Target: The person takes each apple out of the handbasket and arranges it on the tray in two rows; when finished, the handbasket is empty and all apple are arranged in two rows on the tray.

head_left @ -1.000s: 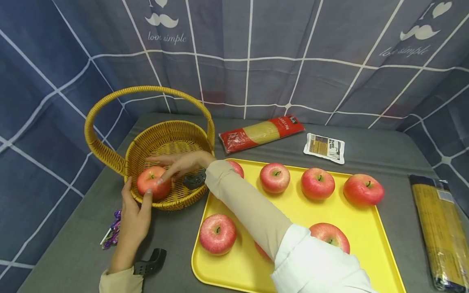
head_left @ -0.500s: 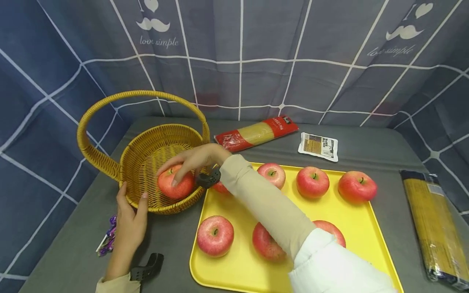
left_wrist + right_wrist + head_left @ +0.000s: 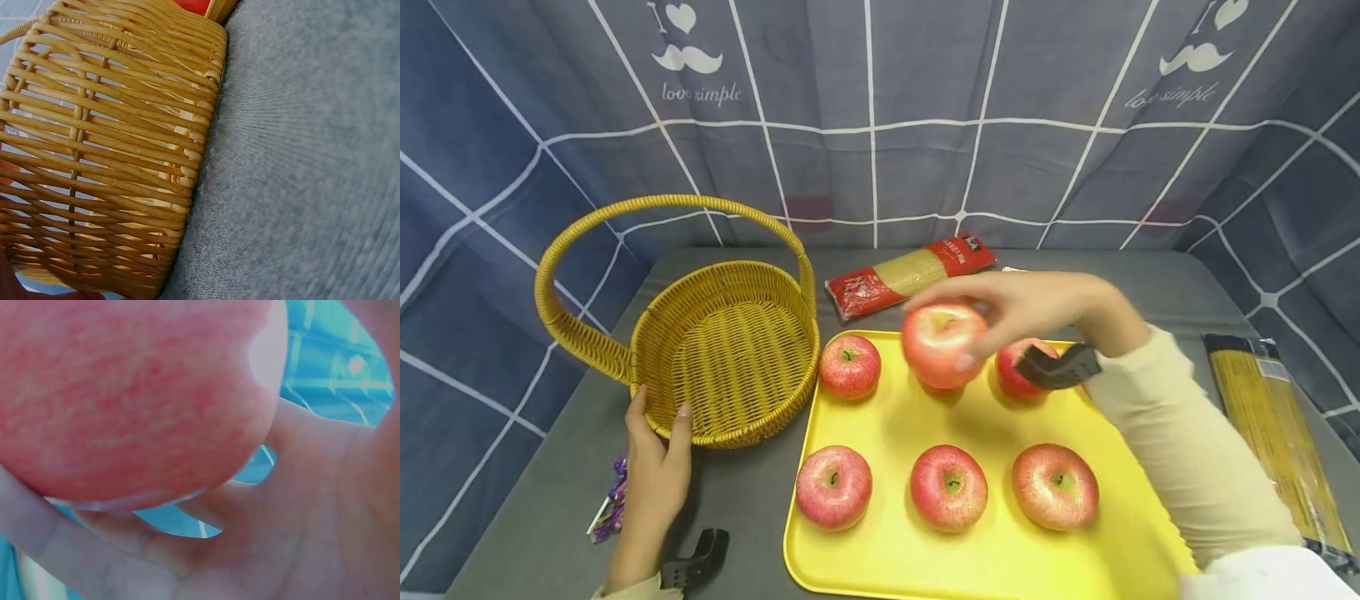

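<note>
My right hand [image 3: 1030,308] grips a red apple [image 3: 942,343] from above, over the back part of the yellow tray [image 3: 880,575]. Close up in the right wrist view, the apple [image 3: 137,394] lies between the curled fingers and the palm. Several more apples stand stem-up in the tray, such as one at the back left [image 3: 850,367] and one at the front middle [image 3: 949,487]; the held apple and right arm hide parts of others. My left hand [image 3: 658,471] holds the near rim of a wicker basket [image 3: 808,350], which has nothing in it. The left wrist view shows the basket's woven side [image 3: 112,150].
Behind the tray lies a red-and-yellow noodle packet [image 3: 910,275]. A long yellow noodle pack [image 3: 1273,425] is at the right, partly behind my sleeve. Purple-wrapped lollipops [image 3: 613,500] lie left of my left hand. A tall handle [image 3: 670,202] arches over the basket.
My right hand has lifted the apple out of the basket and carried it right, over the tray. My left hand has stayed at the basket's rim.
</note>
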`<state>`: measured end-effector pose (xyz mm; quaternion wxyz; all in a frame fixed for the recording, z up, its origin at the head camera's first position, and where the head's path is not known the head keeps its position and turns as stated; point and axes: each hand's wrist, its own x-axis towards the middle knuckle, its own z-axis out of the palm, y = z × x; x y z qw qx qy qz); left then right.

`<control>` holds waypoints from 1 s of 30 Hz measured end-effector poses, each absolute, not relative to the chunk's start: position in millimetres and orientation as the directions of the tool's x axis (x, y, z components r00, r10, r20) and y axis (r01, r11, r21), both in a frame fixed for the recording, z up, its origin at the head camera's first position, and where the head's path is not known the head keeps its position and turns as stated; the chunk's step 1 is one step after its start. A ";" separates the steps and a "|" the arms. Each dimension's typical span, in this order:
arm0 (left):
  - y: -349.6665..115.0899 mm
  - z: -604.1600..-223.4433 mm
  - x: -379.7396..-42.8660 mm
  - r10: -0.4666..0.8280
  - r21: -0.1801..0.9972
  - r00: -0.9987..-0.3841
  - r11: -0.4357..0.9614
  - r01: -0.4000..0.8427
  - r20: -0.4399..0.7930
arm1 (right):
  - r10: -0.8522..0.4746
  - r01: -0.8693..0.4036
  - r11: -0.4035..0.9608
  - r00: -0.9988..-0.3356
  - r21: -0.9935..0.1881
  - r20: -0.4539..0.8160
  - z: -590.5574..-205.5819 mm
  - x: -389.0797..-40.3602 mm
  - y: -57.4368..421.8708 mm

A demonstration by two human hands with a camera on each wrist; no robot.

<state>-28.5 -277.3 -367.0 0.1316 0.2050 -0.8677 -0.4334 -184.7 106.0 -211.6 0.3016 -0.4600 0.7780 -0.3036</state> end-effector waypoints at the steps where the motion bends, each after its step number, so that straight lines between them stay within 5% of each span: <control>1: -277.3 -367.0 -27.9 -0.471 0.806 -0.881 0.539 -0.243 0.050 | -0.883 -0.518 0.406 -0.433 -0.753 -0.179 -214.3 -178.7 128.5; 4: -276.6 -366.7 -26.6 -0.470 0.804 -0.881 0.541 -0.246 0.047 | -0.826 -0.477 0.433 -0.550 -0.765 -0.125 -230.2 -157.1 193.2; 13: -277.0 -364.3 -26.4 -0.458 0.786 -0.889 0.544 -0.294 -0.015 | -0.652 -0.216 0.360 -0.754 -0.908 -0.079 -327.8 -80.5 316.4; 24: -276.2 -363.1 -27.1 -0.472 0.795 -0.881 0.537 -0.283 0.005 | -0.276 -0.104 0.670 -0.954 -0.735 -0.117 -371.7 -35.2 312.9; 30: -275.7 -364.0 -27.3 -0.477 0.794 -0.879 0.539 -0.282 0.011 | -0.167 -0.096 0.785 -0.984 -0.612 -0.059 -377.8 -22.9 304.2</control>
